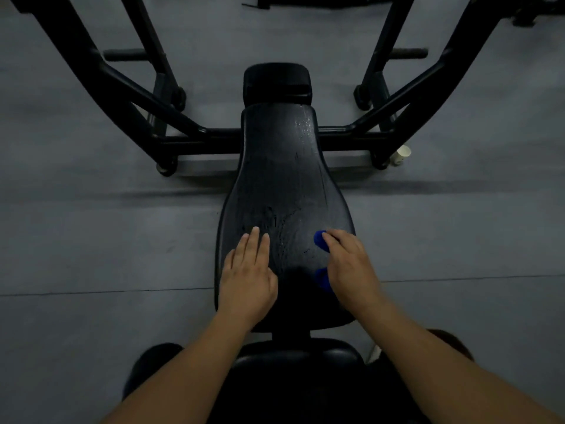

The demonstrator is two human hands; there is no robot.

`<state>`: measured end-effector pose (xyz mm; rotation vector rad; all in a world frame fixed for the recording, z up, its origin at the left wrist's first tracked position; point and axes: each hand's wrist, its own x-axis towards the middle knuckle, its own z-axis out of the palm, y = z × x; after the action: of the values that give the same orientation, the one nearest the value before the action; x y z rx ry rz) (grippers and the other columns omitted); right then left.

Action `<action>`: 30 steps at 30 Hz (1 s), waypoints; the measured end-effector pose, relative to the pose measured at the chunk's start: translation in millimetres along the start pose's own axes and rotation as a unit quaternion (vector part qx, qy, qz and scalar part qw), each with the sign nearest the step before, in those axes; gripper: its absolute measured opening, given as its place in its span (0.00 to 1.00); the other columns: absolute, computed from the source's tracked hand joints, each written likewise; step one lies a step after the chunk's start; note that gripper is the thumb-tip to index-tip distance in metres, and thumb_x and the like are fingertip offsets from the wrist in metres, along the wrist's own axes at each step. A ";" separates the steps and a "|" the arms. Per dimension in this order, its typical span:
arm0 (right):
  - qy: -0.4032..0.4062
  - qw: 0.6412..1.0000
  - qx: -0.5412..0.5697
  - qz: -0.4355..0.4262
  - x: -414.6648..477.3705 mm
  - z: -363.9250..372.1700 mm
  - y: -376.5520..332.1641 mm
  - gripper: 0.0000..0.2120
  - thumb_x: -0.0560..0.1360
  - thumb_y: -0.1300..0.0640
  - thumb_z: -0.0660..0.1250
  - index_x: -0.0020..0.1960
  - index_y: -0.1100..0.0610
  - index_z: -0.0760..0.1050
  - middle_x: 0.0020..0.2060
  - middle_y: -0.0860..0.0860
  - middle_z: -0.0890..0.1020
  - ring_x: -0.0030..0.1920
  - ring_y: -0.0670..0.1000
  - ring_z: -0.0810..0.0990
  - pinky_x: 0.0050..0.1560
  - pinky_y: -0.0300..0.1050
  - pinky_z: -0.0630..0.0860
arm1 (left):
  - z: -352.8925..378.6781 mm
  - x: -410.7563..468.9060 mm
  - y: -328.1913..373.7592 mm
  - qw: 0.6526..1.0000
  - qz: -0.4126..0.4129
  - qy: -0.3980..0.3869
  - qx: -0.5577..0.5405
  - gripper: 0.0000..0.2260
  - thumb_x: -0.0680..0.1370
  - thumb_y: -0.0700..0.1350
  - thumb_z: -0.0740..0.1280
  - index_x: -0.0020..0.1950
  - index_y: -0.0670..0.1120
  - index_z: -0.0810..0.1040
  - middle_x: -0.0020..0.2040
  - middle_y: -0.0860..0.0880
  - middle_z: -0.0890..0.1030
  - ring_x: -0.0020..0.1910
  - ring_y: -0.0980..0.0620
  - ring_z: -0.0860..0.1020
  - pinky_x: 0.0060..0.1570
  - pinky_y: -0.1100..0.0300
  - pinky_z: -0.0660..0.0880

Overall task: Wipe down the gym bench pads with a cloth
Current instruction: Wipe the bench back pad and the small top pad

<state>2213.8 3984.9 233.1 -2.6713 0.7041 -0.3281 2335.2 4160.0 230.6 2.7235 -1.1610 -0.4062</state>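
A long black back pad (282,185) runs away from me, its worn surface cracked in the middle. Beyond it lies a small black head pad (276,82), and the seat pad (298,354) is just below my arms. My left hand (246,280) rests flat on the pad's near left part with straight fingers. My right hand (351,267) presses a blue cloth (321,240) onto the near right part; the cloth is mostly hidden under the hand, with blue showing at two spots along the hand's left side.
Black steel frame bars (128,96) rise on both sides of the bench and join a crossbar behind the back pad. A white paper cup (402,154) lies by the right frame foot. Grey floor surrounds the bench. More dark equipment lies at the top edge.
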 end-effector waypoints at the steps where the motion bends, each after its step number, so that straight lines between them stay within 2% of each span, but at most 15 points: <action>1: -0.002 1.000 0.002 -0.005 4.5 11.5 9.6 0.22 0.70 0.74 0.65 0.64 0.68 0.76 0.61 0.62 0.78 0.59 0.63 0.77 0.63 0.56 0.74 | 12.2 5.7 -0.6 1.000 -0.002 0.001 0.001 0.31 0.78 0.50 0.50 0.81 0.45 0.56 0.82 0.45 0.54 0.80 0.45 0.55 0.75 0.44 0.60; 3: -0.002 1.000 0.005 -0.010 16.5 30.4 23.8 0.22 0.70 0.74 0.66 0.64 0.68 0.76 0.62 0.62 0.77 0.60 0.63 0.76 0.64 0.55 0.73 | 33.6 18.7 -3.9 1.000 -0.008 0.011 -0.003 0.31 0.78 0.50 0.52 0.82 0.46 0.54 0.82 0.46 0.52 0.80 0.46 0.53 0.76 0.46 0.57; 7: -0.038 0.998 0.030 0.038 26.1 54.9 39.5 0.23 0.78 0.68 0.59 0.72 0.63 0.69 0.71 0.56 0.70 0.70 0.57 0.66 0.71 0.47 0.62 | 66.6 32.8 -8.0 1.000 -0.017 0.005 0.003 0.30 0.81 0.49 0.56 0.82 0.48 0.49 0.83 0.48 0.46 0.81 0.49 0.47 0.78 0.49 0.51; 11: -0.117 0.991 -0.032 0.052 -9.7 89.6 47.1 0.29 0.81 0.46 0.59 0.78 0.58 0.61 0.78 0.56 0.61 0.78 0.58 0.57 0.77 0.52 0.54 | 86.9 19.5 -8.3 1.000 -0.017 -0.014 -0.002 0.30 0.82 0.49 0.55 0.82 0.48 0.47 0.83 0.49 0.44 0.81 0.49 0.45 0.78 0.49 0.50; 14: -0.153 0.984 -0.076 -0.054 -30.4 112.3 41.5 0.35 0.78 0.38 0.53 0.79 0.56 0.59 0.78 0.55 0.61 0.79 0.57 0.54 0.78 0.57 0.54 | 108.9 16.9 -11.6 0.999 0.002 -0.031 0.030 0.29 0.81 0.52 0.51 0.82 0.48 0.53 0.82 0.48 0.50 0.81 0.48 0.49 0.78 0.47 0.51; 16: -0.206 0.956 -0.047 -0.205 -37.0 110.4 39.4 0.33 0.78 0.40 0.55 0.78 0.56 0.61 0.77 0.54 0.65 0.78 0.56 0.58 0.77 0.56 0.58 | 118.4 14.1 -15.5 0.999 0.006 -0.019 0.035 0.30 0.78 0.54 0.47 0.80 0.47 0.61 0.81 0.46 0.58 0.80 0.46 0.56 0.76 0.45 0.54; 18: -0.221 0.927 -0.064 -0.295 -30.1 108.6 55.3 0.31 0.78 0.42 0.58 0.77 0.56 0.65 0.75 0.55 0.68 0.76 0.56 0.63 0.76 0.53 0.60 | 126.4 13.1 -22.8 0.999 0.018 -0.013 0.034 0.30 0.79 0.55 0.45 0.80 0.47 0.62 0.81 0.47 0.58 0.80 0.47 0.56 0.77 0.46 0.53; 19: -0.186 0.939 -0.070 -0.281 -17.7 108.8 66.6 0.31 0.78 0.42 0.58 0.76 0.57 0.67 0.74 0.56 0.69 0.75 0.56 0.65 0.75 0.52 0.61 | 129.3 12.7 -26.2 0.999 0.029 -0.007 0.032 0.30 0.80 0.55 0.45 0.80 0.47 0.60 0.81 0.48 0.56 0.80 0.48 0.54 0.77 0.47 0.51; 21: -0.084 0.989 -0.067 -0.106 6.2 112.0 71.9 0.32 0.77 0.40 0.58 0.75 0.58 0.68 0.74 0.57 0.69 0.74 0.58 0.66 0.75 0.51 0.61 | 131.2 14.9 -32.8 0.998 0.052 0.000 0.025 0.30 0.80 0.57 0.43 0.81 0.47 0.57 0.82 0.49 0.53 0.81 0.49 0.51 0.78 0.50 0.48; 22: -0.056 0.996 -0.056 -0.034 11.1 117.8 60.5 0.32 0.78 0.40 0.58 0.75 0.59 0.67 0.74 0.57 0.69 0.74 0.58 0.66 0.76 0.52 0.60 | 131.9 16.4 -36.6 0.998 0.057 0.005 0.024 0.30 0.81 0.57 0.44 0.81 0.46 0.58 0.82 0.48 0.54 0.80 0.48 0.52 0.78 0.50 0.50; 23: -0.058 0.997 -0.038 -0.035 10.0 126.0 43.9 0.31 0.78 0.42 0.59 0.75 0.58 0.66 0.74 0.56 0.69 0.74 0.58 0.66 0.76 0.53 0.60 | 132.0 17.2 -41.3 0.998 0.059 0.014 0.023 0.30 0.81 0.57 0.47 0.80 0.45 0.61 0.81 0.47 0.57 0.80 0.47 0.56 0.77 0.49 0.55; 25: -0.137 0.978 -0.003 -0.160 -11.3 134.1 15.5 0.30 0.78 0.45 0.61 0.77 0.56 0.63 0.74 0.55 0.68 0.75 0.55 0.65 0.76 0.53 0.60 | 130.8 17.2 -51.2 0.998 0.050 0.034 0.024 0.28 0.81 0.55 0.51 0.77 0.42 0.67 0.78 0.44 0.64 0.77 0.44 0.63 0.75 0.46 0.63; 27: -0.193 0.945 -0.017 -0.262 -16.8 125.7 25.2 0.31 0.78 0.45 0.60 0.78 0.55 0.61 0.76 0.54 0.65 0.76 0.52 0.62 0.77 0.49 0.57 | 129.5 16.7 -59.4 0.997 0.049 0.052 0.026 0.28 0.81 0.55 0.52 0.75 0.40 0.69 0.77 0.43 0.67 0.76 0.43 0.65 0.74 0.47 0.61; 28: -0.180 0.951 -0.039 -0.249 -6.4 121.7 37.0 0.32 0.78 0.43 0.59 0.79 0.55 0.60 0.77 0.54 0.63 0.77 0.52 0.61 0.77 0.49 0.57 | 128.8 15.9 -61.8 0.997 0.052 0.057 0.028 0.28 0.81 0.55 0.52 0.75 0.40 0.69 0.77 0.43 0.67 0.76 0.43 0.66 0.73 0.48 0.58; 30: -0.121 0.985 -0.084 -0.094 23.6 120.1 53.6 0.35 0.78 0.39 0.56 0.79 0.58 0.60 0.79 0.55 0.59 0.78 0.54 0.57 0.78 0.48 0.53 | 129.7 15.8 -63.7 0.996 0.061 0.063 0.029 0.28 0.82 0.55 0.52 0.76 0.41 0.68 0.77 0.43 0.67 0.76 0.43 0.65 0.72 0.49 0.56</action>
<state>2247.9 3963.0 105.7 -2.8786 0.4239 0.0113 2349.5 4188.0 88.7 2.6645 -1.3140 -0.1860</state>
